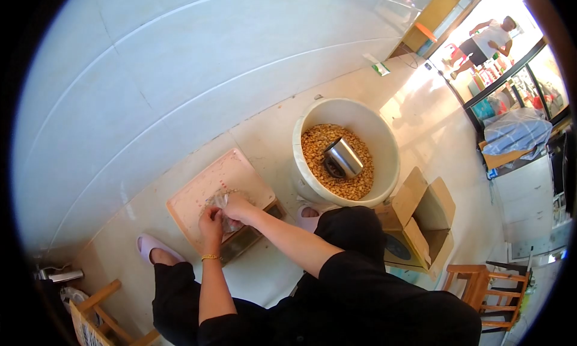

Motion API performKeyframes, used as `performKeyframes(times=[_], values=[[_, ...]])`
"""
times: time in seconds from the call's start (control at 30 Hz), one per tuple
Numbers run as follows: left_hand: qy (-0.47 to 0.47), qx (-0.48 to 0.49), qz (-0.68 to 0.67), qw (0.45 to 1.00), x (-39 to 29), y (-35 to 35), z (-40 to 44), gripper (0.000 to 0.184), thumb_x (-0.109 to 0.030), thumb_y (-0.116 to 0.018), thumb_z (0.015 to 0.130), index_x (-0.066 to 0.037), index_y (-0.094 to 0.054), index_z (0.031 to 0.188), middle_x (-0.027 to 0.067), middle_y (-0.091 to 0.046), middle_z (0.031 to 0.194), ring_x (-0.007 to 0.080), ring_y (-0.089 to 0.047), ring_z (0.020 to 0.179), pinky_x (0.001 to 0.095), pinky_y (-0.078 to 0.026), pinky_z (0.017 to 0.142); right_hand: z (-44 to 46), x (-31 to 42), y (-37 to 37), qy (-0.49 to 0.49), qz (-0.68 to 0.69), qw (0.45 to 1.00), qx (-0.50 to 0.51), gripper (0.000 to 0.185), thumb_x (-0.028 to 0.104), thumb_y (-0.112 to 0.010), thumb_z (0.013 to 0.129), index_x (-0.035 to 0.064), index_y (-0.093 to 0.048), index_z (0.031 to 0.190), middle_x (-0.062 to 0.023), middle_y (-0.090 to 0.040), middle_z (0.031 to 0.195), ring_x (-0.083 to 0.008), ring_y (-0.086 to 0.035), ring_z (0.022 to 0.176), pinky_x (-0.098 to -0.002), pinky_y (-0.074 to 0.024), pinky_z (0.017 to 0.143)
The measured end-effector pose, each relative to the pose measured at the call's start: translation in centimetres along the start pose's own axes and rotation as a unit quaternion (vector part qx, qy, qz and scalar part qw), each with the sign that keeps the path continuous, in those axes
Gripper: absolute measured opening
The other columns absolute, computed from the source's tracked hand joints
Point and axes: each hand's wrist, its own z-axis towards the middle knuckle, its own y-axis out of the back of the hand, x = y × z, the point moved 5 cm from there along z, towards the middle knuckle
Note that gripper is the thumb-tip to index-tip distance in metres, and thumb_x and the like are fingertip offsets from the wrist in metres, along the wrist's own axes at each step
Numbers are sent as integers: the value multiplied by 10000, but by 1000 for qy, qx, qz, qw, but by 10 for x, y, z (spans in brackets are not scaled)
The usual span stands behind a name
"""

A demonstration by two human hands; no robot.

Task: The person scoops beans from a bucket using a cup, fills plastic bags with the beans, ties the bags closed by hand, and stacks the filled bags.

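Both my hands are together over a low pink tray-like top (198, 196). My left hand (210, 224), with a yellow band at its wrist, is closed with its fingers pinched at a clear plastic bag (219, 199). My right hand (239, 208) is closed on the same bag from the other side, its fingers partly hidden. What the bag contains is too small to make out. Beside my right arm stands a big white bucket (305, 172) part-filled with golden-brown kernels or nuts (318, 139). A shiny metal mug (345, 157) lies tilted on them.
An open cardboard box (404, 223) stands right of the bucket. A wooden chair (475, 286) is at lower right, and wooden legs (99, 298) show at lower left. The tiled wall (150, 75) runs along the left. Another person (490, 39) is beyond the doorway.
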Motion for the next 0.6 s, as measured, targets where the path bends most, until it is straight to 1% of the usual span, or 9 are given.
performKeyframes(times=[0.07, 0.2, 0.27, 0.33, 0.37, 0.4, 0.5, 0.53, 0.6], values=[[-75, -14, 13, 997, -4, 0, 1, 84, -20, -616, 775, -14, -629, 858, 111, -648, 763, 200, -626, 719, 313, -491, 673, 3, -3, -1, -30, 5, 1000, 6, 86, 33, -532, 816, -39, -565, 781, -133, -527, 506, -209, -490, 356, -343, -352, 311], [-65, -11, 54, 996, -20, -1, -4, 83, 1, -612, 787, -8, -618, 869, 72, -629, 739, 155, -593, 681, 282, -481, 650, 4, -1, 2, -32, 19, 999, -23, 80, 15, -502, 822, -37, -559, 802, -129, -522, 513, -203, -493, 367, -340, -340, 305], [-82, -49, 71, 993, -20, 3, -3, 101, 15, -597, 767, -21, -627, 856, 109, -641, 758, 198, -617, 697, 305, -488, 655, 3, -1, 2, -61, 58, 996, -27, 79, 7, -480, 826, -33, -546, 809, -127, -517, 528, -198, -490, 373, -338, -337, 302], [-105, -69, 102, 987, -31, 7, -8, 104, 10, -598, 760, -25, -628, 852, 121, -640, 760, 225, -621, 700, 318, -490, 659, 1, 1, 4, -55, 90, 994, -28, 86, 15, -471, 831, -15, -547, 805, -131, -533, 577, -197, -487, 373, -334, -335, 302], [-127, -91, 133, 979, -37, 10, -10, 107, 6, -598, 752, -29, -630, 848, 133, -640, 763, 252, -625, 702, 331, -493, 664, 0, 3, 4, -43, 108, 993, -25, 121, 55, -434, 850, 22, -550, 839, -107, -509, 559, -183, -466, 366, -331, -330, 309], [-126, -90, 135, 979, -33, 10, -9, 107, 6, -598, 752, -29, -630, 848, 133, -640, 763, 252, -625, 702, 331, -493, 664, -1, 5, 4, -31, 127, 991, -21, 160, 95, -398, 870, 59, -554, 872, -82, -486, 541, -168, -445, 358, -327, -324, 315], [-92, -110, 179, 973, -19, 17, -3, 79, -17, -614, 746, -24, -630, 823, 143, -634, 753, 281, -619, 715, 351, -495, 681, -5, 7, 7, -31, 89, 996, -5, 148, 75, -448, 830, 63, -565, 919, -102, -501, 534, -193, -498, 406, -344, -370, 342], [-80, -97, 186, 975, -15, 18, -1, 107, -26, -618, 748, -23, -629, 854, 146, -636, 795, 282, -618, 715, 357, -497, 681, 5, -3, 5, -31, 90, 995, -7, 148, 75, -448, 830, 63, -565, 919, -102, -501, 534, -193, -498, 406, -344, -370, 342], [-67, -83, 195, 975, -19, 18, -2, 137, -35, -621, 749, -23, -628, 886, 148, -638, 837, 282, -617, 714, 363, -498, 682, 9, 4, 6, 124, -74, 985, -93, 230, 72, -532, 781, 89, -567, 1008, -149, -588, 703, -257, -609, 631, -412, -480, 525]])
